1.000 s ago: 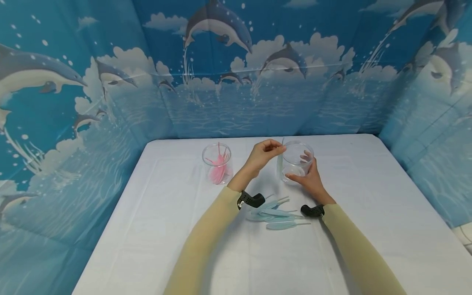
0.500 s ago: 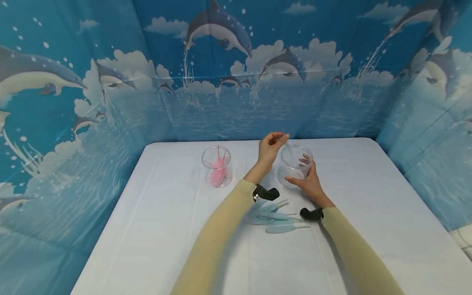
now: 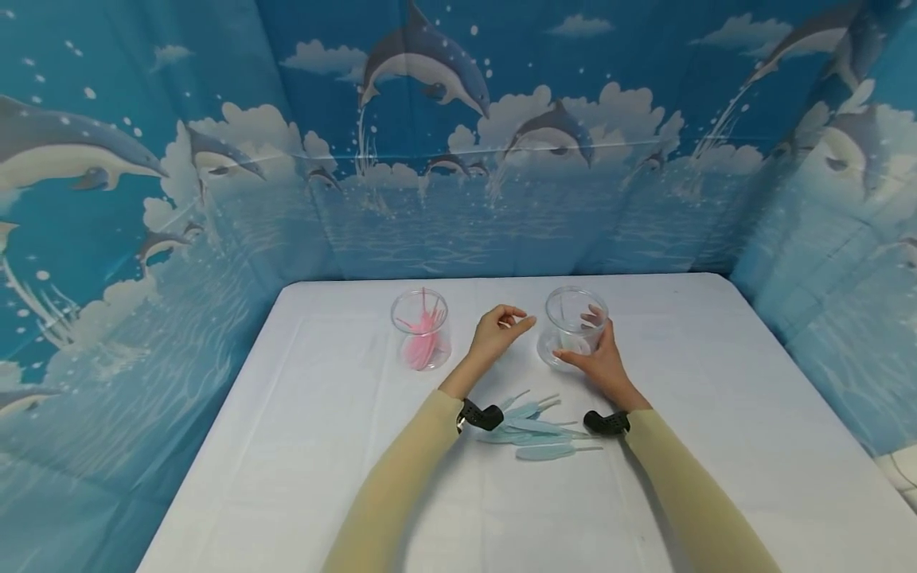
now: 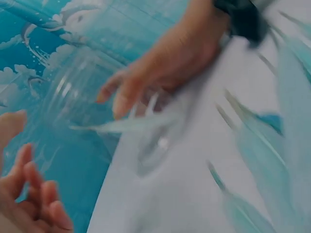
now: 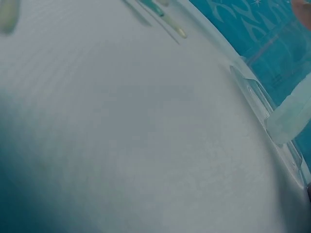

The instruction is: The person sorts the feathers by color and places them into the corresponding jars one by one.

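My right hand [image 3: 604, 360] grips the side of a clear glass jar [image 3: 550, 347], thumb in front and fingers behind. Inside that jar a single pale blue feather [image 4: 133, 125] leans with its broad end down, also visible in the right wrist view as a pale feather [image 5: 291, 116] near the jar's base. Left of the jar, my left hand [image 3: 497, 333] hovers with nothing in it, its fingers loosely bent and the thumb apart from them. Several light blue feathers [image 3: 537, 428] lie in a loose pile on the table between my wrists.
A second clear glass jar [image 3: 395, 318] stands to the left, holding several pink feathers [image 3: 423, 346]. Both jars are on a white-covered table [image 3: 301, 446]. A blue curtain with dolphins [image 3: 458, 215] hangs behind the table and along its sides.
My left hand rose over the jar with a blue feather, let it drop inside, then drew back left and down. The right hand kept its grip on the jar.
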Action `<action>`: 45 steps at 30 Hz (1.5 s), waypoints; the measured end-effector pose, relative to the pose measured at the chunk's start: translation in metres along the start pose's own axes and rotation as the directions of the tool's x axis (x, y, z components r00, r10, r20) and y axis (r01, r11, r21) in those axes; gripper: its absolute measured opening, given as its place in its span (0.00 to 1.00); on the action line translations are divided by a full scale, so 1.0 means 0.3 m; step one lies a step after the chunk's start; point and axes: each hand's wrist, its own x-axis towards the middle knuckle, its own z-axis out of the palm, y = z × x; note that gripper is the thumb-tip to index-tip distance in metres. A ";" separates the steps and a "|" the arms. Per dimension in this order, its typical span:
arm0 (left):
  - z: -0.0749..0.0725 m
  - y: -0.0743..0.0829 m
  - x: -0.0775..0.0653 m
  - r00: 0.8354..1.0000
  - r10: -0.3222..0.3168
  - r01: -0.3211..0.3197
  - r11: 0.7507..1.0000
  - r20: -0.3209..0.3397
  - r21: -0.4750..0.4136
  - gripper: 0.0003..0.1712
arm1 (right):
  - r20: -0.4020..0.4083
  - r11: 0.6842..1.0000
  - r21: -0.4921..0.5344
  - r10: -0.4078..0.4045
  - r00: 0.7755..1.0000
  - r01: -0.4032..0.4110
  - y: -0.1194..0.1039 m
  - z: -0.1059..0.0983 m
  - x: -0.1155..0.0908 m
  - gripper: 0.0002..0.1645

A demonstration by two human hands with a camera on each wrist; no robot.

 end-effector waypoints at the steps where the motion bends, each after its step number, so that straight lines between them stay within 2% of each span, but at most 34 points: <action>1: -0.009 -0.012 -0.017 0.998 -0.018 0.013 0.996 0.057 0.086 0.17 | -0.002 1.000 -0.002 0.003 1.000 -0.003 -0.001 -0.001 -0.002 0.63; 2: -0.015 -0.025 -0.033 0.993 -0.036 0.016 0.984 0.108 0.177 0.17 | -0.003 1.000 0.000 0.004 1.000 -0.004 -0.001 -0.003 -0.004 0.63; 4: -0.024 -0.044 -0.062 0.978 -0.083 0.015 0.942 0.191 0.334 0.18 | -0.003 1.000 0.005 -0.002 1.000 0.002 0.001 -0.006 -0.006 0.63; 7: -0.026 -0.058 -0.100 0.958 -0.146 0.008 0.876 0.249 0.482 0.20 | -0.001 1.000 0.004 -0.016 1.000 0.016 0.004 -0.008 -0.005 0.63; 12: -0.009 -0.066 -0.142 0.938 -0.196 -0.032 0.773 0.287 0.633 0.20 | 0.005 1.000 -0.003 -0.004 1.000 0.004 0.001 -0.004 0.000 0.63; 16: 0.008 -0.072 -0.158 0.939 -0.193 -0.083 0.678 0.286 0.731 0.21 | 0.014 1.000 -0.001 0.012 1.000 -0.012 -0.008 -0.001 0.000 0.63; 18: 0.014 -0.069 -0.163 0.945 -0.186 -0.088 0.650 0.270 0.755 0.20 | 0.021 1.000 0.004 0.000 1.000 0.000 -0.027 0.000 -0.005 0.62; 20: 0.019 -0.063 -0.168 0.949 -0.186 -0.083 0.634 0.256 0.769 0.20 | 0.030 1.000 0.007 -0.019 0.999 0.019 -0.054 -0.001 -0.014 0.62; 25: 0.030 -0.043 -0.177 0.946 -0.209 -0.065 0.628 0.249 0.775 0.18 | 0.038 0.999 0.013 -0.043 0.998 0.042 -0.094 -0.004 -0.029 0.61; 30: 0.041 -0.037 -0.180 0.940 -0.229 -0.059 0.619 0.252 0.783 0.17 | 0.033 1.000 -0.003 -0.013 0.999 0.013 -0.034 -0.007 -0.012 0.63; 35: 0.043 -0.039 -0.185 0.939 -0.217 -0.080 0.617 0.267 0.783 0.16 | 0.021 1.000 -0.008 -0.027 0.999 0.028 0.005 -0.006 0.004 0.63; 39: 0.034 -0.047 -0.188 0.932 -0.211 -0.088 0.659 0.296 0.747 0.16 | 0.022 0.999 0.004 -0.037 0.999 0.037 0.008 -0.007 0.002 0.62; 45: 0.006 -0.060 -0.180 0.907 -0.236 -0.037 0.781 0.350 0.623 0.15 | 0.026 0.999 0.012 -0.037 0.999 0.037 0.007 -0.006 0.000 0.63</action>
